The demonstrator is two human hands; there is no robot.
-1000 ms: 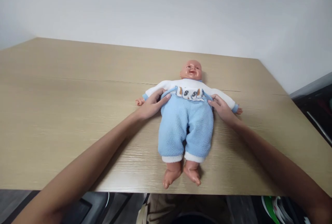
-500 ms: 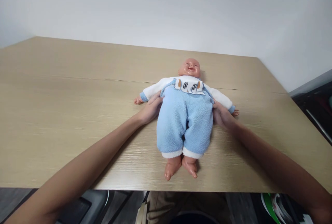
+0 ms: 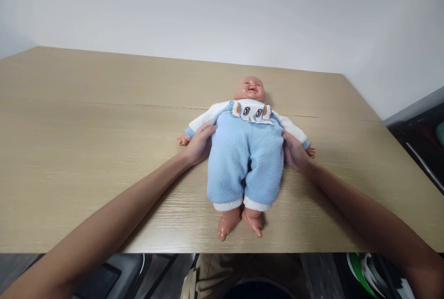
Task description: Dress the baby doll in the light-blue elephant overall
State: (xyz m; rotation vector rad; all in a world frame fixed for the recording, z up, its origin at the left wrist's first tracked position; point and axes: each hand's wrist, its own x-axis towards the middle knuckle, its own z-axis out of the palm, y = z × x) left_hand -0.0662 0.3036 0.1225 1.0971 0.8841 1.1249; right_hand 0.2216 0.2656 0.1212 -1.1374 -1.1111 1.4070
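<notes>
At the centre of the frame, the fingers of the left hand [image 3: 200, 145] and the right hand [image 3: 294, 152] rest against opposite sides of the blue overalls [image 3: 227, 162]; their tips are partly hidden, so whether they clamp cloth I cannot tell. The overalls are already on the dressed doll [image 3: 248, 144], which lies face up on the surface [image 3: 86, 142], bib [image 3: 252, 113] over its chest. Its feet [image 3: 229, 224], lower centre, are bare. Whether any adjusting remains is unclear. A pale wall [image 3: 208, 12] spans the top.

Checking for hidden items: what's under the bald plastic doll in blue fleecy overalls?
A pale wood-grained tabletop shows around the doll; whatever its body covers underneath can't be seen.
</notes>
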